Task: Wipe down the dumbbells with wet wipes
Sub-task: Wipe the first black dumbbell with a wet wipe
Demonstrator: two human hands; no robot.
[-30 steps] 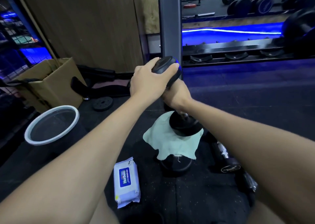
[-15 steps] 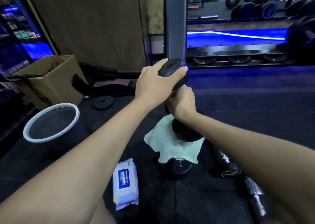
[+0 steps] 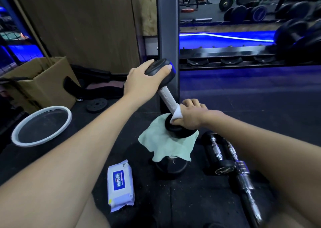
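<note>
Black rubber floor (image 3: 225, 106), wipes pack (image 3: 120, 185), white-rimmed bin (image 3: 41, 125), cardboard box (image 3: 41, 82)

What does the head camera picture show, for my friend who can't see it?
The left hand holds the top of a tilted dumbbell while the right hand rubs a wipe around its handle. It rests on a green cloth, with a wipes pack nearby.

dark rubber floor (image 3: 199, 201), wood-panelled wall (image 3: 83, 24), a steel post (image 3: 167, 28), blue strip light (image 3: 225, 36), perhaps mirrored.
</note>
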